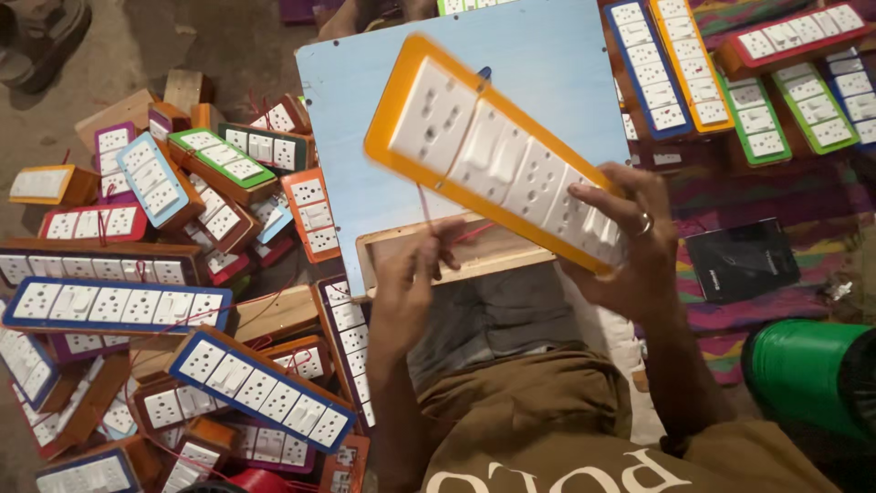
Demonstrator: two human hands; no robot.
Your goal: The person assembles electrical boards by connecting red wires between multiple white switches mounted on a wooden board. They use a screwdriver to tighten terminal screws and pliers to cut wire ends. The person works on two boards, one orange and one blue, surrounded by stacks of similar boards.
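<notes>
Orange-framed switch plate (497, 155) is motion-blurred, so its sockets & switches can't be counted exactly. Wooden box (456, 251) under it is mostly hidden by the plate & both hands; only its pale front rim shows. Thin red wires (425, 208) run from plate's underside down to the left hand, ends not visible.

Right hand (630, 246) grips plate's lower-right end, thumb on the face, fingers wrapped behind, ring on one finger. Plate is tilted, lifted off the box, over a light blue board (365, 119). Left hand (411, 274) sits at box's front edge, fingers curled, appears to be pinching the wires.

1 plate in hand, 1 box, 2 hands. Pile of finished switchboards (164, 301) at left, too overlapped to count; 6 or so more (757, 73) top right, cut off by frame edge.
</notes>
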